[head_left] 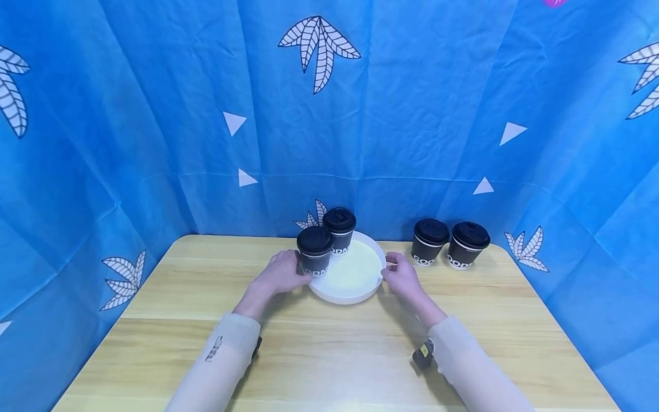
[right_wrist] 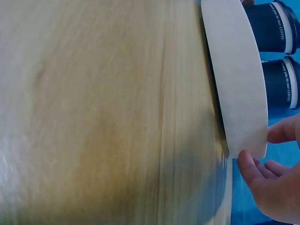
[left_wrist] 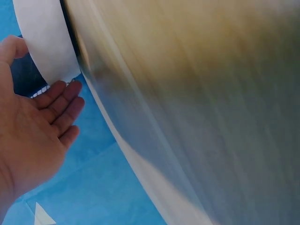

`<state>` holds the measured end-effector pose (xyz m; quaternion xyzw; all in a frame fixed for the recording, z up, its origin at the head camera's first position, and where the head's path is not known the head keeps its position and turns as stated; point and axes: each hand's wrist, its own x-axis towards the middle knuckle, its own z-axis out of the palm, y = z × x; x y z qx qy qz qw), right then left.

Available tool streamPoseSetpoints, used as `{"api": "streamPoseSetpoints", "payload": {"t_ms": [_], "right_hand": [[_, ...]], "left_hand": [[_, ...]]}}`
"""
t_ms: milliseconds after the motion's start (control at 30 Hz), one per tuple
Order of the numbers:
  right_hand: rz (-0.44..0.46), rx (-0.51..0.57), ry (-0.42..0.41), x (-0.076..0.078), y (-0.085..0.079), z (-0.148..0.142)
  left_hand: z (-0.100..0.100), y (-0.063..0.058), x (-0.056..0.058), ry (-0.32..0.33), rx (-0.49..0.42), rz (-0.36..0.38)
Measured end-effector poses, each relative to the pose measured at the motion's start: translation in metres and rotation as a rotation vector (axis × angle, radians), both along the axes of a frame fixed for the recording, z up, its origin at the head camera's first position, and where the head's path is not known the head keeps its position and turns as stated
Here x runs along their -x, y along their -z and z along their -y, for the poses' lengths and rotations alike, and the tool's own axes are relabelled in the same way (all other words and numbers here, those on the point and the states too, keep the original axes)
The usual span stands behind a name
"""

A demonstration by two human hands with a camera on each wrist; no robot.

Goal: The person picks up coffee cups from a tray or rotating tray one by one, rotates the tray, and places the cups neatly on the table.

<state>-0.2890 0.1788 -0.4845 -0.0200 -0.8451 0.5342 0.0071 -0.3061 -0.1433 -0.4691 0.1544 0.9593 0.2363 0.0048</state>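
Note:
A round white tray [head_left: 355,274] is held from both sides over the wooden table. My left hand [head_left: 280,273] grips its left side; in the left wrist view the thumb bends over the rim and the fingers lie against the lower edge of the tray wall [left_wrist: 49,37]. On the opposite side my right hand [head_left: 405,279] pinches the rim, thumb on top and fingers below, as the right wrist view shows. Two dark paper coffee cups with black lids, a nearer one [head_left: 315,252] beside my left thumb and a farther one [head_left: 340,229], stand upright in the tray's left part.
Two similar lidded cups, one [head_left: 429,243] beside the other [head_left: 465,247], stand on the table at the back right. A blue patterned cloth [head_left: 391,114] hangs behind the table [head_left: 329,355] and along its sides.

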Motion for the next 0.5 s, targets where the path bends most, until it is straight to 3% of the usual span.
{"api": "streamPoseSetpoints", "payload": {"t_ms": [267,500], "right_hand": [[0.043,-0.017,0.004,-0.002,0.0,0.0],[0.059,0.011,0.016,-0.006,0.0,0.001]], "left_hand": [[-0.003,-0.006,-0.006,-0.094,-0.006,0.033],[-0.009,-0.013,-0.015,-0.182,-0.13,0.096]]}}
